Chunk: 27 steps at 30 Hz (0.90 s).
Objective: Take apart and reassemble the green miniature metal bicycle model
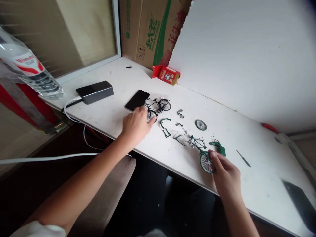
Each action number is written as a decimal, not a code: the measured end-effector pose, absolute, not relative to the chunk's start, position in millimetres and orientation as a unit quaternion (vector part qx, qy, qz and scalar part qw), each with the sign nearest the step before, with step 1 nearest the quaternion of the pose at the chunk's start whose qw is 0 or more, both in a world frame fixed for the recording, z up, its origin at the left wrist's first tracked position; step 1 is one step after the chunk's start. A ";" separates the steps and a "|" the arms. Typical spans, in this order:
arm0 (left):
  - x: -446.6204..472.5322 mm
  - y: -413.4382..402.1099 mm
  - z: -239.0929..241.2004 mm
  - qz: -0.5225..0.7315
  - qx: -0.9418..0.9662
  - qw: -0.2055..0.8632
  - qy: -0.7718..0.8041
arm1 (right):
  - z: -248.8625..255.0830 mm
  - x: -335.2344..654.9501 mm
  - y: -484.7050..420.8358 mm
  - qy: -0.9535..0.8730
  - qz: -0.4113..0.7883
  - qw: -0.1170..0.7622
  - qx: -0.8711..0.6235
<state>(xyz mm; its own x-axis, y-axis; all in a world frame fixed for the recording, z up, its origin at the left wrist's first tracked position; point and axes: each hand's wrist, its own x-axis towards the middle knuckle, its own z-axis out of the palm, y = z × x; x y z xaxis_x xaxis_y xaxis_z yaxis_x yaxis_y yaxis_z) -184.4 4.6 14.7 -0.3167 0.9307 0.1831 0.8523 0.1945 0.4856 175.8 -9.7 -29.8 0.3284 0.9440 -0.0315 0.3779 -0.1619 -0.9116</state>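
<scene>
My left hand (135, 125) is closed at the front end of a black model bicycle (161, 106), its fingers partly hiding the handlebar and front wheel. My right hand (227, 171) pinches a partly built green model bicycle (197, 143) near its front wheel (207, 162), over the front of the table. Between the two lie green curved mudguards (163, 123), a thin stand-like part (179, 138) and small silver parts (181, 127). A loose spoked wheel (201, 125) rests farther back. Beside my right hand is a green piece with a box-like end (219, 149).
Behind my left hand lies a black phone (137, 99); a dark power brick (95, 92) with a white cable sits left of it. A water bottle (32, 65) stands at the table's left edge. A red box (168, 75) is at the back, and a thin blade-like tool (243, 159) lies right.
</scene>
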 end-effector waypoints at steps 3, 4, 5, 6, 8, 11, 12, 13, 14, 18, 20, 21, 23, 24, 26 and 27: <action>-199.8 16.4 -4.9 0.228 0.559 0.043 0.796 | -28.2 173.7 -10.4 -0.491 0.314 0.433 -0.688; -200.1 19.9 -10.6 0.227 0.565 0.041 0.792 | -27.4 173.0 -10.7 -0.495 0.311 0.433 -0.686; -198.9 22.9 -15.5 0.230 0.569 0.040 0.789 | -26.4 172.3 -11.1 -0.499 0.309 0.432 -0.685; -196.8 25.2 -19.4 0.241 0.571 0.041 0.784 | -25.4 171.8 -11.4 -0.501 0.308 0.431 -0.685; -192.6 27.6 -24.1 0.271 0.568 0.043 0.776 | -23.6 171.5 -12.1 -0.500 0.308 0.426 -0.689; -188.8 26.8 -26.0 0.323 0.564 0.045 0.759 | -21.9 172.5 -12.4 -0.495 0.306 0.420 -0.697; -187.9 25.6 -25.9 0.336 0.568 0.042 0.751 | -21.7 172.9 -12.2 -0.492 0.307 0.421 -0.698; -187.0 24.1 -25.6 0.345 0.573 0.038 0.742 | -21.7 173.2 -11.9 -0.490 0.308 0.422 -0.698; -185.8 22.5 -25.2 0.352 0.580 0.032 0.734 | -21.8 173.4 -11.5 -0.488 0.309 0.423 -0.698; -180.3 16.7 -24.1 0.364 0.603 0.005 0.710 | -23.1 174.1 -9.9 -0.486 0.318 0.429 -0.691; -179.5 15.5 -24.9 0.374 0.602 0.014 0.706 | -23.9 174.6 -9.5 -0.486 0.322 0.432 -0.688; -180.1 15.1 -25.9 0.379 0.598 0.027 0.706 | -24.4 174.9 -9.5 -0.487 0.323 0.432 -0.687; -182.8 14.1 -28.0 0.385 0.582 0.067 0.713 | -25.5 175.2 -9.6 -0.492 0.327 0.430 -0.683; -184.4 12.9 -28.6 0.382 0.572 0.087 0.720 | -26.2 175.0 -9.6 -0.494 0.331 0.432 -0.679; -186.1 8.2 -26.7 0.356 0.559 0.109 0.740 | -27.9 174.3 -9.5 -0.492 0.346 0.442 -0.665; -185.6 4.7 -23.8 0.334 0.561 0.103 0.750 | -28.9 173.7 -9.4 -0.489 0.356 0.448 -0.658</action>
<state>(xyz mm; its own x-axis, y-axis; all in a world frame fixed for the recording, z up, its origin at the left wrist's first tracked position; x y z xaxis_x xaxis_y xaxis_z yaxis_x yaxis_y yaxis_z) -185.6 4.7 -23.8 -0.3493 0.9109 0.2197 0.7732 0.1477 0.6167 173.7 -9.4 -28.9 0.2673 0.9632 -0.0300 0.3240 -0.1191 -0.9385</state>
